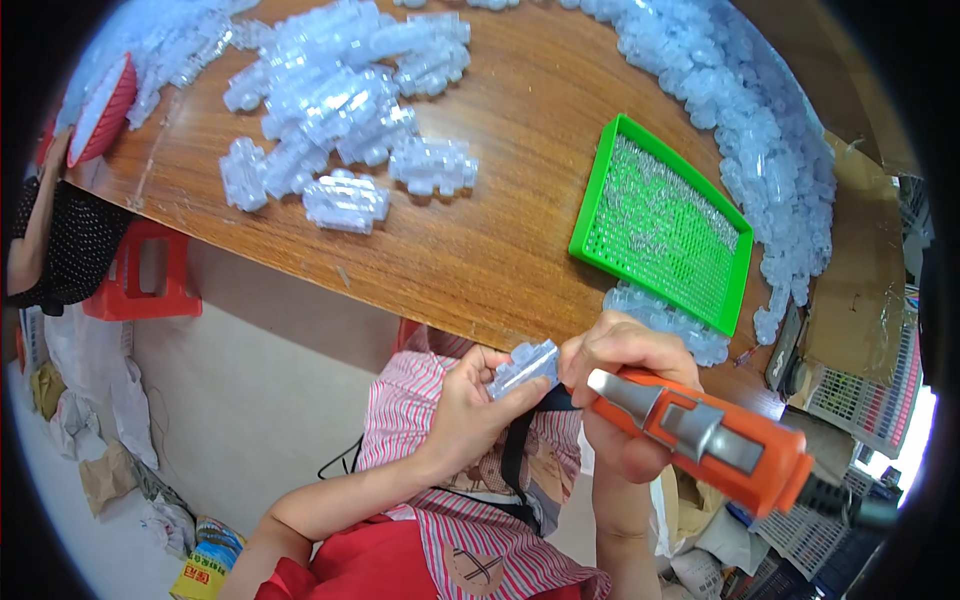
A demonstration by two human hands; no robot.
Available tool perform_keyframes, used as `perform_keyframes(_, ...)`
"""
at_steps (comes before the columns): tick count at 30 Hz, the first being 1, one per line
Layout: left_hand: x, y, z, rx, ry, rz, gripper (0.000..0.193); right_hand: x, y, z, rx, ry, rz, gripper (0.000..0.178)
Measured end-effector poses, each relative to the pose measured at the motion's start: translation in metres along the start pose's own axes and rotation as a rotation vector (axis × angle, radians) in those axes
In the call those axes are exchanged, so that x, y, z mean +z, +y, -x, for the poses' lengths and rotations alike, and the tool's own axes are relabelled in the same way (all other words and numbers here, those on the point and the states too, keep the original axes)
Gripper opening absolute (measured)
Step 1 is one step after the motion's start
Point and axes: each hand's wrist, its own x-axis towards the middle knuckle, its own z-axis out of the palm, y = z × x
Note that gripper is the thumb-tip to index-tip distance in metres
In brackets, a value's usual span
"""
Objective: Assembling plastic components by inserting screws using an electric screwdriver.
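Observation:
My left hand (462, 402) grips a small clear plastic part (524, 368) at the table's near edge, with fingers and thumb around it. My right hand (632, 350) is wrapped round an orange electric screwdriver (735, 450) with a grey metal lever and a black cord. The tool's front end is by the right end of the plastic part. My right fingers hide its tip, so contact cannot be told. Beyond my right hand, a green mesh tray (591, 205) holds many tiny metal screws (665, 195). More clear parts (690, 336) lie under and beside the tray's near edge.
Piles of clear plastic parts (335, 100) lie at the back left of the wooden table (520, 110). Another long heap (760, 170) runs along the right side. At far left, another person's arm (38, 215) is by a red basket (108, 115). A red stool (150, 270) stands below.

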Motion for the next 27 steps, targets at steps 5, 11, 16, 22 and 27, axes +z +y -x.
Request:
perform_keyframes(5, -0.007, 0.021, 0.009, 0.139, -0.107, -0.485, 0.039, -0.015, -0.026, -0.015, -0.150, 0.144, -0.328, 0.078)
perform_keyframes(11, 0.007, 0.092, -0.031, 0.634, 0.066, -1.201, 0.043, -0.047, -0.055, -0.031, -0.115, 0.383, 0.136, 0.059)
perform_keyframes(16, 0.000, 0.113, -0.101, 0.933, -0.162, -1.224, 0.042, -0.052, -0.045, -0.022, -0.097, 0.472, 0.114, 0.055)
perform_keyframes(22, -0.014, 0.135, -0.127, 0.920, -0.035, -1.087, 0.040, -0.062, -0.047, -0.014, -0.142, 0.497, 0.078, 0.052)
perform_keyframes(27, -0.022, 0.152, -0.147, 0.922, 0.119, -1.025, 0.040, -0.066, -0.051, -0.008, -0.083, 0.544, 0.150, 0.055)
